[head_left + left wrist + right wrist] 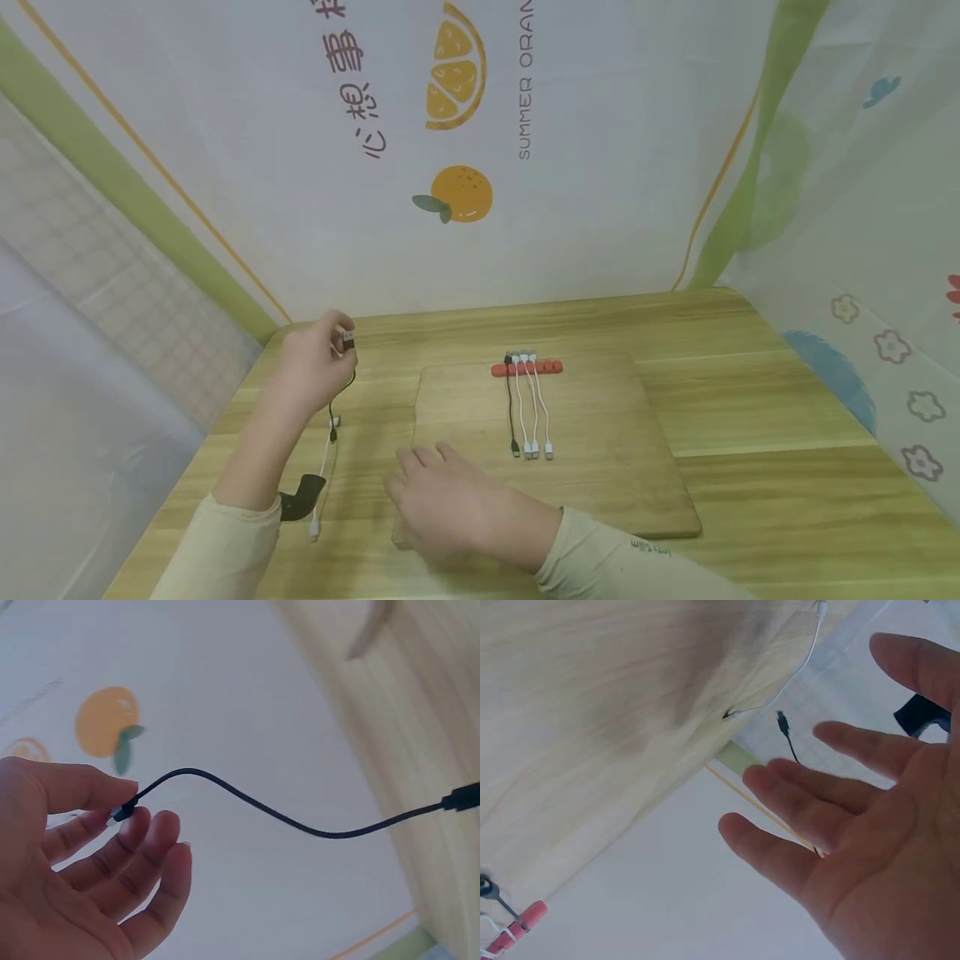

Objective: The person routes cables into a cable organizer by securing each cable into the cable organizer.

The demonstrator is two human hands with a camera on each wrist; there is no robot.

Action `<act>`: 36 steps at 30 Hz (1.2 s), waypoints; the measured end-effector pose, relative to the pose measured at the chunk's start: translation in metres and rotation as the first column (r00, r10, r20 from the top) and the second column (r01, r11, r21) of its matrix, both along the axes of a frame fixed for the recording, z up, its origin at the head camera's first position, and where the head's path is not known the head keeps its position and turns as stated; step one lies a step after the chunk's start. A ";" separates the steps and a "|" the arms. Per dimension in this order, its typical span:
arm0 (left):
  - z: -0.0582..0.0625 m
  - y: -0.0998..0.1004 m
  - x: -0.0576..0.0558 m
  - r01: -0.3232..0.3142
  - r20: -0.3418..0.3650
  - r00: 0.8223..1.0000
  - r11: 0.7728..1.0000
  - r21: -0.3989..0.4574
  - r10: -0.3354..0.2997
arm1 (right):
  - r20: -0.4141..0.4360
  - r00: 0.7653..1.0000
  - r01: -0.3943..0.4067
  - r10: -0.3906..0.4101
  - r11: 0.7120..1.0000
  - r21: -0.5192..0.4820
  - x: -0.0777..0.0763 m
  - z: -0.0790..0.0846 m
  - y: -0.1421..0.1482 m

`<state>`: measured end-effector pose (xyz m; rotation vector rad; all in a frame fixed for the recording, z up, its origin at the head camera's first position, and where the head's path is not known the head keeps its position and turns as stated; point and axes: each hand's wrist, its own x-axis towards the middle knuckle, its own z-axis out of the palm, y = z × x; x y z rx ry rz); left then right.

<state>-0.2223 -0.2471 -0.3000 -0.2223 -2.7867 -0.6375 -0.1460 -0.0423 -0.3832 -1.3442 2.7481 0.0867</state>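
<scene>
My left hand (311, 371) is raised over the table's left side, pinching the USB plug of a short black cable (330, 835) between thumb and forefinger. The cable's other end (783, 722) dangles free. Palm and spread fingers of my right hand (457, 504) hover over the near left corner of a wooden board (600, 467), holding nothing. A red cable holder (557, 367) lies near the board's far edge. One black cable (511, 408) and three white cables (520, 408) sit in its slots, their free ends pointing toward me.
On the table left of the board lies a white cable (315, 527), partly behind the dangling black one. A black strap (302, 497) is at my left wrist. Printed cloth (600, 183) hangs behind the wooden table (750, 417) and along both sides.
</scene>
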 end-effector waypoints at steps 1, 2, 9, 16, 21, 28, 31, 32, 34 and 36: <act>0.003 0.001 0.003 0.004 -0.024 1.000 1.000 0.000 -0.004 | -0.012 1.000 0.000 0.000 1.000 -0.005 -0.001 0.001 0.000; 0.005 0.003 0.006 0.008 -0.042 0.999 1.000 0.002 -0.008 | -0.023 1.000 0.000 -0.001 1.000 -0.014 -0.001 0.002 0.000; 0.019 0.019 0.023 0.065 -0.075 0.995 0.996 0.061 -0.061 | -0.136 0.991 0.007 -0.018 0.997 -0.083 -0.003 0.006 0.000; 0.028 0.037 0.033 0.161 -0.058 0.987 0.968 0.194 -0.152 | -0.123 0.991 0.029 -0.046 0.990 -0.136 -0.004 0.008 0.008; 0.031 0.048 0.035 0.191 -0.034 0.981 0.941 0.278 -0.189 | -0.127 0.990 0.042 -0.069 0.978 -0.204 -0.006 0.006 0.019; 0.034 0.063 0.038 0.242 -0.037 0.968 0.877 0.416 -0.249 | -0.154 0.985 0.032 -0.076 0.963 -0.267 -0.011 0.004 0.035; 0.034 0.071 0.038 0.270 -0.061 0.961 0.859 0.434 -0.271 | -0.136 0.988 0.024 -0.078 0.932 -0.361 -0.012 0.003 0.046; 0.035 0.073 0.038 0.275 -0.065 0.959 0.857 0.437 -0.275 | -0.150 0.986 0.007 -0.075 0.911 -0.412 -0.011 0.002 0.051; 0.034 0.077 0.037 0.275 -0.065 0.959 0.857 0.436 -0.275 | -0.213 0.975 -0.058 -0.060 0.858 -0.510 -0.011 -0.001 0.061; 0.033 0.081 0.033 0.270 -0.062 0.961 0.858 0.436 -0.271 | -0.331 0.942 -0.156 -0.055 0.802 -0.577 -0.010 -0.004 0.072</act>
